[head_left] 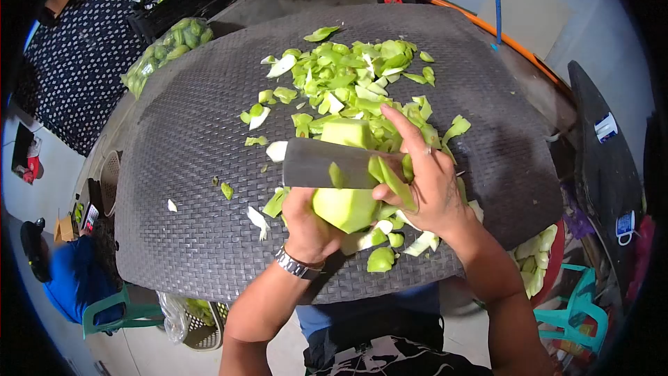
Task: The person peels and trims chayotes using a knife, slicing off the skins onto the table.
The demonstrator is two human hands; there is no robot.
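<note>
"Your left hand (311,226) is gripping the pale green vegetable (346,210), cupping its lower left side just below the centre of the frame!"

"And your right hand (437,191)?"

"It's closing round the knife (303,161), middle right, its index finger pointing to the upper left. The handle is hiding in your grip, and a green strip (396,184) is lying over your fingers."

"Which way are the two running?"

"Crosswise! The vegetable is stretching up and down the frame, showing above and below the metal, while the knife is reaching from your right hand towards the left, its broad end sitting above your left wrist."

"Is the edge touching?"

"You're hiding that from us; I can't tell. But your left hand is sitting nearer, touching the vegetable, and green scraps (341,73) are spreading over the table (188,188), upper centre."
</note>
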